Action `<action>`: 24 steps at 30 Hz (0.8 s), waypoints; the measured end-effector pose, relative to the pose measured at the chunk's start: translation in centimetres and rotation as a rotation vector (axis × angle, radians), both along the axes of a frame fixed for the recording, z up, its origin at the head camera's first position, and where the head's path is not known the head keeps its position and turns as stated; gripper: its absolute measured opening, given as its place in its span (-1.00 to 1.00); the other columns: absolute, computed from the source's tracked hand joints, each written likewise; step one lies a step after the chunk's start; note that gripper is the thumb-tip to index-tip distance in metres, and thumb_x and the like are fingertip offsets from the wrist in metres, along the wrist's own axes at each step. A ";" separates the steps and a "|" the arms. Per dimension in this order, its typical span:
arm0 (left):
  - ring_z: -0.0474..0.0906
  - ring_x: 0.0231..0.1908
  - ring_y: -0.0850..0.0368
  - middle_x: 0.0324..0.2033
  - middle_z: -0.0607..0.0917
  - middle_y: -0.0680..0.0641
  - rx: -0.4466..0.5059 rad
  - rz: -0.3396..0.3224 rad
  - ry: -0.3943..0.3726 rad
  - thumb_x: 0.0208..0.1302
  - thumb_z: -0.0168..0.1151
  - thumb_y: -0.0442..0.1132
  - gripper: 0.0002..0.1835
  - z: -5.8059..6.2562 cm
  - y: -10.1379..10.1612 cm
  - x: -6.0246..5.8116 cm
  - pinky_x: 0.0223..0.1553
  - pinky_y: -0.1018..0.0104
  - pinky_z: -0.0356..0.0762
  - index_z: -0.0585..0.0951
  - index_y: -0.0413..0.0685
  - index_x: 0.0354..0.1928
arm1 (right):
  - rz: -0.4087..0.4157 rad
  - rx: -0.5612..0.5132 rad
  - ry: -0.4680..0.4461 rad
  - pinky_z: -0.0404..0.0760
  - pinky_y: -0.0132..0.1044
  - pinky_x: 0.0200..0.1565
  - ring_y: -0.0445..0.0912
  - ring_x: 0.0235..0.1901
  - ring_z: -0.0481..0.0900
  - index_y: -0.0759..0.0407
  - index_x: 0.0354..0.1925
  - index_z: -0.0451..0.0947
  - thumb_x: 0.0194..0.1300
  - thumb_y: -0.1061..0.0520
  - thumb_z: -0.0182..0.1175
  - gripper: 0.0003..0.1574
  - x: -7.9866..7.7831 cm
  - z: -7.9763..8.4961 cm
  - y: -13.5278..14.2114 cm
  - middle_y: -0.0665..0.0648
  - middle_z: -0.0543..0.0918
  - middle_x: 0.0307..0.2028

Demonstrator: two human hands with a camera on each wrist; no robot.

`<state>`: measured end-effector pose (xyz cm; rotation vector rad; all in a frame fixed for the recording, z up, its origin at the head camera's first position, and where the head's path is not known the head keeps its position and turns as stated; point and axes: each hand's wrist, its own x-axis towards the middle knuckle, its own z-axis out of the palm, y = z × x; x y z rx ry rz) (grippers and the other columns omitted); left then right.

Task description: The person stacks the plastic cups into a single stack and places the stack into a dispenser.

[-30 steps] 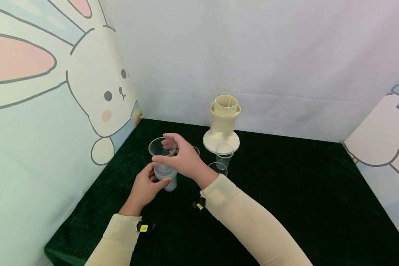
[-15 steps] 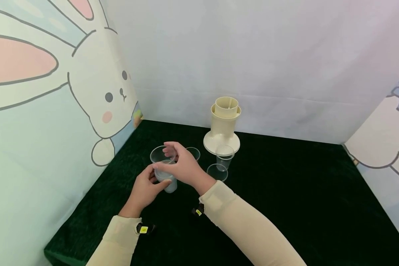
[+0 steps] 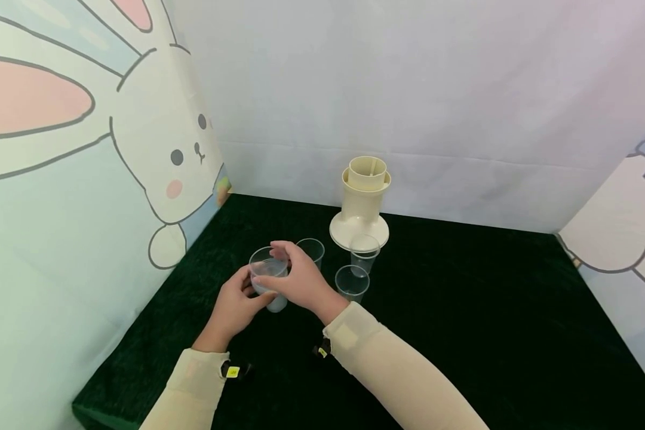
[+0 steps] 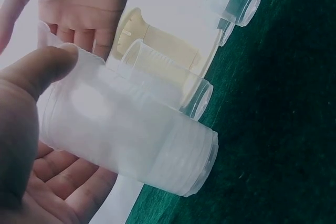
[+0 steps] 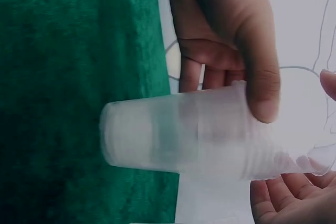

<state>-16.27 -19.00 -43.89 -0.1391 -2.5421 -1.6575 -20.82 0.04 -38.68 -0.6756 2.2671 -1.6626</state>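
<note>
Stack of clear plastic cups (image 3: 276, 303), nested, mouths upward: one lot, held between two bare hands, its ribbed lower end projecting free of the fingers; whether the base touches the dark green cloth (image 3: 473, 334), I cannot tell from here. Left hand (image 3: 233, 306): curled round the stack's body, thumb on the near side, fingers round the far side, parted only by the width of the cups they grip. Upper cup (image 3: 261, 257): clear, seated in the top of the stack, its rim standing highest. Right hand (image 3: 301, 278): bent about that cup from the other side, thumb on the near wall below the rim, fingertips behind, holding it in a wide, rounded grasp directly above the left hand's hold. Loose cups, clear, upright, three: a back cup (image 3: 314, 252) just beyond the right hand and partly hidden by it; a front cup (image 3: 352, 283) just past the right wrist; a third cup (image 3: 364, 260) behind that one, near the foot of a cream stand (image 3: 360, 206). Said stand: round foot, thick column, narrower cylinder set in its top. Pale sleeves (image 3: 403, 364), a pair, each with a small black device (image 3: 237, 371) at the cuff. Backdrop (image 3: 408, 89): white, hanging behind the table.
</note>
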 end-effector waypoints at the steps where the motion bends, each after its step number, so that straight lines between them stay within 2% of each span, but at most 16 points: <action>1: 0.55 0.24 -0.01 0.27 0.54 -0.09 -0.002 0.001 0.004 0.28 0.48 0.06 -0.26 0.0 0.0 0.1 0.18 0.04 0.60 0.40 -0.01 0.40 | 0.000 0.004 -0.003 0.49 0.00 0.29 -0.13 0.31 0.41 -0.16 0.50 0.27 0.27 -0.23 0.44 -0.04 0.1 -0.2 0.0 -0.11 0.45 0.37; 7: 0.55 0.24 -0.02 0.27 0.55 -0.11 -0.007 -0.001 0.021 0.30 0.48 0.01 -0.26 0.0 0.0 0.1 0.20 0.03 0.59 0.40 -0.03 0.41 | 0.012 0.016 0.000 0.52 -0.06 0.26 -0.13 0.26 0.43 -0.09 0.53 0.23 0.28 -0.29 0.41 0.01 0.3 -1.3 0.2 -0.09 0.38 0.41; 12: 0.56 0.23 -0.01 0.25 0.57 -0.10 -0.012 0.000 0.027 0.30 0.47 -0.01 -0.29 -0.1 0.0 0.0 0.20 0.01 0.58 0.41 -0.02 0.41 | 0.009 0.027 0.011 0.55 -0.12 0.20 -0.14 0.20 0.45 -0.05 0.55 0.21 0.36 -0.29 0.33 -0.03 0.4 -2.5 0.2 -0.05 0.35 0.41; 20: 0.56 0.23 -0.01 0.25 0.56 -0.10 -0.020 0.016 0.032 0.30 0.47 -0.02 -0.30 -0.1 0.0 0.0 0.20 -0.02 0.58 0.41 -0.02 0.40 | 0.006 0.020 0.006 0.49 -0.08 0.31 -0.17 0.22 0.44 0.04 0.55 0.21 0.40 -0.32 0.27 -0.03 0.4 -3.3 0.3 -0.03 0.37 0.38; 24: 0.56 0.23 0.00 0.25 0.57 -0.09 -0.025 0.018 0.038 0.30 0.47 -0.01 -0.30 -0.1 0.1 0.0 0.21 0.00 0.58 0.42 -0.02 0.40 | 0.003 0.020 0.011 0.46 -0.11 0.34 -0.20 0.24 0.43 0.01 0.54 0.22 0.39 -0.32 0.28 -0.04 0.3 -3.4 0.3 -0.03 0.38 0.38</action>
